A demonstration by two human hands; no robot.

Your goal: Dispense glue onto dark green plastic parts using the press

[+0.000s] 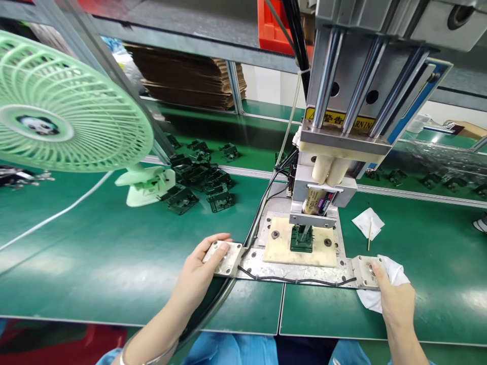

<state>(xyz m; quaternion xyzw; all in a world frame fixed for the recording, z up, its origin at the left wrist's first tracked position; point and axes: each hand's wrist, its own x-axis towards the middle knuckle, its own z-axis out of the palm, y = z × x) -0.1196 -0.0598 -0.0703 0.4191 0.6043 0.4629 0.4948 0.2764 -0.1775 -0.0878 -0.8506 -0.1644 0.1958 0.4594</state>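
Note:
My left hand grips the metal button box at the left end of a press, its thumb lying on top. At the other end, my right hand is closed around a matching button box, its thumb on the round button. A white cloth lies between that hand and the box. Midway between my hands, a dark green plastic part sits on the cream fixture plate. The press head stands right over the part, and a thin metal piece reaches down to it.
A light green fan stands at left, with a pile of dark green plastic parts beside it. Black cables run along the press. A white paper piece and a thin stick lie at right. Stacked cardboard fills the back shelf.

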